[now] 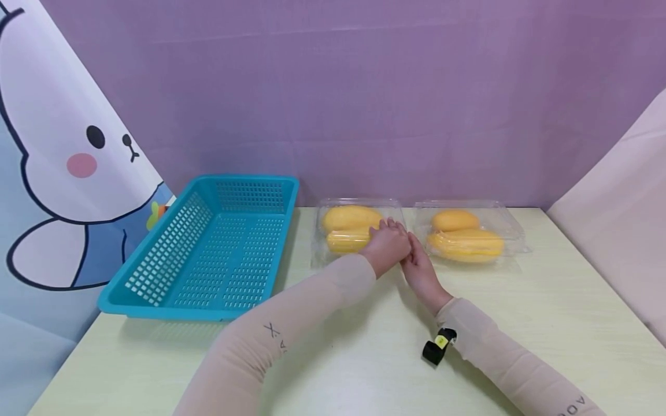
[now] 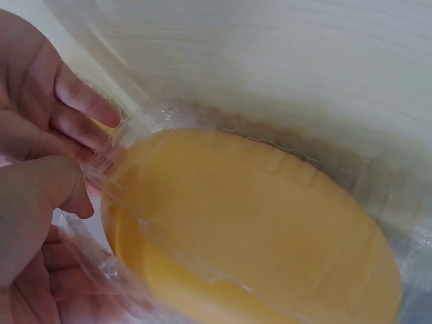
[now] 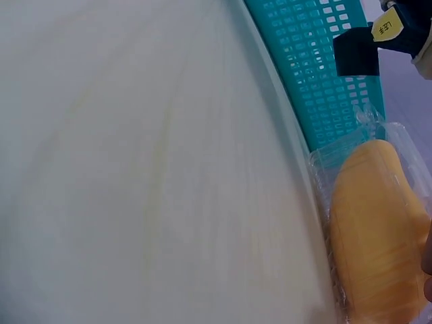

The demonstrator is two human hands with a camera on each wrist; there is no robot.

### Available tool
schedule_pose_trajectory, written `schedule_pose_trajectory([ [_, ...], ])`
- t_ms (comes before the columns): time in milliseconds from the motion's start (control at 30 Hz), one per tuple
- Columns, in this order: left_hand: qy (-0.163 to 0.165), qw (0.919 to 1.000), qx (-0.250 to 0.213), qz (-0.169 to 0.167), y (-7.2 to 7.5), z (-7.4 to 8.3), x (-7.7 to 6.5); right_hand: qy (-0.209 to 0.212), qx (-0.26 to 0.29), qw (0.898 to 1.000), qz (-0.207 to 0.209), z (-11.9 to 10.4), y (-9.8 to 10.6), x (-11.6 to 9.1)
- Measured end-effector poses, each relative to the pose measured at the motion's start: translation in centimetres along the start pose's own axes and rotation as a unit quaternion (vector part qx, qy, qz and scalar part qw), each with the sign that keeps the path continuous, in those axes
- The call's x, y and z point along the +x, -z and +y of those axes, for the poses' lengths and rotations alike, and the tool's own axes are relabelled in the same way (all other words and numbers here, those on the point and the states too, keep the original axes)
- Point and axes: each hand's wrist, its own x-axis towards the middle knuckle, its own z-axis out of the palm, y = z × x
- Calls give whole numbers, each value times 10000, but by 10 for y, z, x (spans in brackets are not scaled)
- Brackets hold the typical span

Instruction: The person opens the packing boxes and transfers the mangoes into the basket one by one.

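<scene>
Two clear plastic clamshell boxes hold yellow mangoes at the back of the table. Both my hands meet at the right side of the left box (image 1: 321, 260). The left hand (image 1: 387, 247) grips that edge, thumb over the plastic and fingers showing through it in the left wrist view. Just nearer to me, the right hand (image 1: 420, 271) pinches the same edge by the near corner, fingertips (image 2: 101, 118) right at the rim. Inside lie mangoes (image 1: 351, 218), the front one (image 2: 250, 209) large in the left wrist view. The right wrist view catches only a sliver of fingers.
A blue perforated basket (image 1: 200, 315) stands on the left of the pale table (image 1: 359, 364). The second clear box (image 1: 512, 225), with mangoes (image 1: 465, 245) in it, sits just right of my hands. A purple cloth (image 1: 364, 104) hangs behind.
</scene>
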Motion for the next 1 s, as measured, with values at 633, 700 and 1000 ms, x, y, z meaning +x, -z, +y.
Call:
schedule_pose_trajectory([
  [633,-414,9943,-842,-513,2,-9,7,-24,187,9998,-87,-1,-1,3],
  [700,-448,9938,-888,-495,3,-10,7,-9,264,9996,-111,-2,-1,3],
  [1000,-748,9921,-996,-139,5,-18,6,46,298,9995,-111,0,-1,3],
])
